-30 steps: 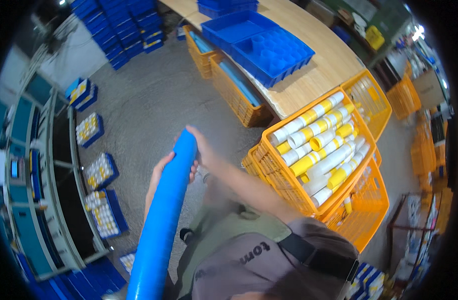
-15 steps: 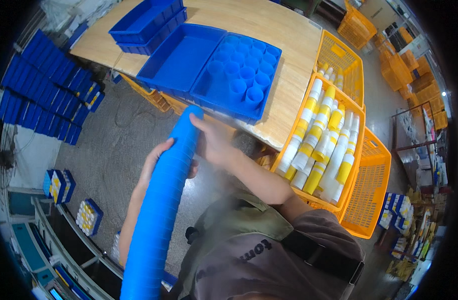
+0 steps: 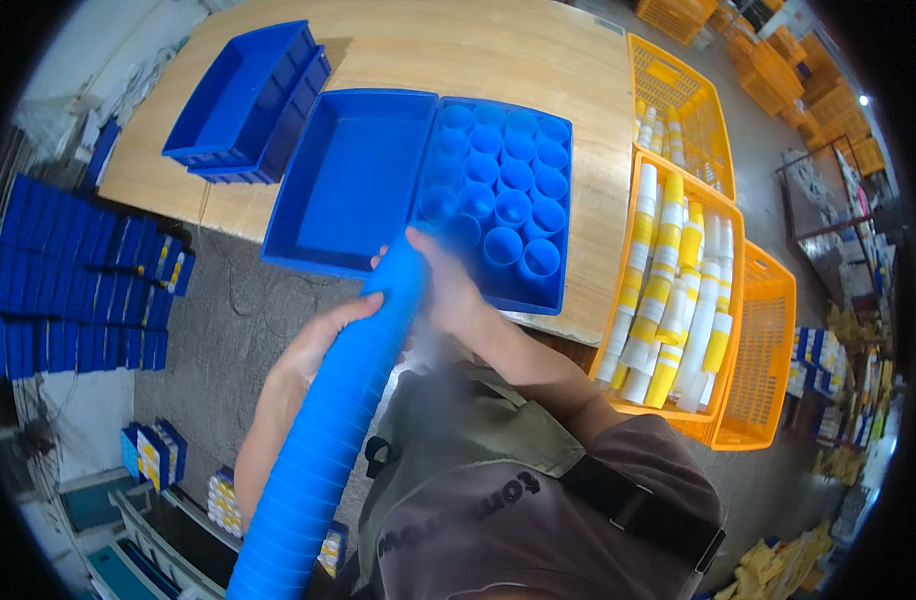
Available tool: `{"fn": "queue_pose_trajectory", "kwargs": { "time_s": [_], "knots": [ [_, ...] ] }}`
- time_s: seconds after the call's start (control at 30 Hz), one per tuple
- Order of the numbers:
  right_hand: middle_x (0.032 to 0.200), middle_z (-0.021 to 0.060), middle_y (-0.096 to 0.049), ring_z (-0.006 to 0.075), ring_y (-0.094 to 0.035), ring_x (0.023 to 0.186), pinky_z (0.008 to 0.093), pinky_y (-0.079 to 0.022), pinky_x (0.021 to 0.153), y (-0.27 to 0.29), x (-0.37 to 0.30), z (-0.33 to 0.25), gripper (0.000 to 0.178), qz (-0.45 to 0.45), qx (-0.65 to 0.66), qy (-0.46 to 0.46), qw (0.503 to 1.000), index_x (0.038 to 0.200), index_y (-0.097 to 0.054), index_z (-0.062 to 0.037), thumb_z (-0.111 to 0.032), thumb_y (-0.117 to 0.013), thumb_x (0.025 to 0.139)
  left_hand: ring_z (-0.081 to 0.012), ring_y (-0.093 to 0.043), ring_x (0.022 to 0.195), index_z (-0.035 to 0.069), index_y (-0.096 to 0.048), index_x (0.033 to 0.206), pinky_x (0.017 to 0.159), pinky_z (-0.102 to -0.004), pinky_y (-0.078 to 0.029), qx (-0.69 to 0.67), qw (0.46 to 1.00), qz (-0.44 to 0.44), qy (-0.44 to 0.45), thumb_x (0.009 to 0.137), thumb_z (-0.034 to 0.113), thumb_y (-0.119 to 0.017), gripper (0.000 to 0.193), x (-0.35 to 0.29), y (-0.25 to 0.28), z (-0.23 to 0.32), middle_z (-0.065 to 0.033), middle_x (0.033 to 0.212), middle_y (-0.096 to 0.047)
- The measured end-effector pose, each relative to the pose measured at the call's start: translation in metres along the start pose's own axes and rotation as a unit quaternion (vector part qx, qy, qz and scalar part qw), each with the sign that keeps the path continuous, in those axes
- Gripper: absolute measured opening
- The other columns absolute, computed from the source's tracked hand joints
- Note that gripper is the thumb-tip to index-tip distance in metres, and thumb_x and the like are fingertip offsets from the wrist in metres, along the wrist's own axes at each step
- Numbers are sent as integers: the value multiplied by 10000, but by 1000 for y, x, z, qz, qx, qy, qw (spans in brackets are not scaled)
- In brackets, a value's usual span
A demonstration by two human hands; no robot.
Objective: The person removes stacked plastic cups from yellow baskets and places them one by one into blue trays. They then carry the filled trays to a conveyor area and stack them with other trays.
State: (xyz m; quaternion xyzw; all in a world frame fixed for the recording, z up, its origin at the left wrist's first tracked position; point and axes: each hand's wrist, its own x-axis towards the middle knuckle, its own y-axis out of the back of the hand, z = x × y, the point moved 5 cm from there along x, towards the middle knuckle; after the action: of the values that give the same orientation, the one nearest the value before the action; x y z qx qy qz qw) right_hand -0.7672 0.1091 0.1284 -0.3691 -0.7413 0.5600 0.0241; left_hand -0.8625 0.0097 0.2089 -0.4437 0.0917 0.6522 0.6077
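A long stack of nested blue plastic cups (image 3: 333, 430) slants from the lower edge up to the tray on the table. My left hand (image 3: 323, 335) is wrapped around it below its far end, thumb on top. My right hand (image 3: 448, 285) is closed at that far end, its thumb on the top cup and its other fingers partly hidden. Just beyond it is a blue tray (image 3: 556, 298) with several upright, open blue cups (image 3: 540, 258) in rows. A blurred cup rim shows beside my right fingers; whether it is held or standing, I cannot tell.
An empty-looking blue tray (image 3: 353, 180) adjoins the cup tray, with stacked blue trays (image 3: 240, 105) farther left on the wooden table (image 3: 458, 45). Yellow crates (image 3: 723, 370) with white and yellow cup stacks stand at right. Blue bins (image 3: 78, 270) are piled at left.
My hands and the cup stack have moved right and closer to the cup tray, the stack's far end now overlapping its near left corner. The whole view has shifted too.
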Motion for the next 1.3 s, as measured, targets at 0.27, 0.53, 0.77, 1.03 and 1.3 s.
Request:
{"fn": "queue_pose_trajectory", "kwargs": {
  "time_s": [0.27,0.53,0.77,1.03,1.3],
  "knots": [
    [1030,131,-632,272,-635,866,422,-526,812,-2,42,-79,431,131,-67,173,974,1145,-555,-6,-342,-655,895,-202,-663,765,-51,-501,1258,652,-294,-550,253,960,-123,4,840,331,-723,607,31,9,93,-154,992,-649],
    [1223,169,-596,281,-618,1081,446,-534,896,33,4,-32,540,180,-112,42,976,1315,-484,-36,-460,-517,981,-330,-701,645,-190,-451,1219,533,-362,-608,85,990,-49,102,921,449,-579,716,40,99,121,-305,874,-647],
    [1348,209,-511,305,-570,1177,428,-484,995,67,6,-7,714,108,-12,128,986,1403,-343,62,-517,-442,996,-293,-684,788,-167,-418,1284,633,-359,-592,110,979,-152,84,963,442,-530,697,61,98,116,-302,1000,-630],
    [1421,173,-457,274,-445,1317,406,-354,1107,66,-15,9,688,181,-265,210,924,1462,-319,-3,-316,-643,942,-298,-671,847,-161,-370,1322,665,-350,-591,119,961,-214,128,956,395,-565,694,74,65,83,-287,1059,-604],
    [1453,188,-435,326,-447,1321,426,-355,1068,-3,-68,-18,739,331,-720,350,500,1440,-373,-13,-313,-688,842,-291,-668,879,-156,-417,1293,733,-356,-576,154,948,-244,131,925,379,-611,678,69,27,74,-270,1078,-613]
  ]
}}
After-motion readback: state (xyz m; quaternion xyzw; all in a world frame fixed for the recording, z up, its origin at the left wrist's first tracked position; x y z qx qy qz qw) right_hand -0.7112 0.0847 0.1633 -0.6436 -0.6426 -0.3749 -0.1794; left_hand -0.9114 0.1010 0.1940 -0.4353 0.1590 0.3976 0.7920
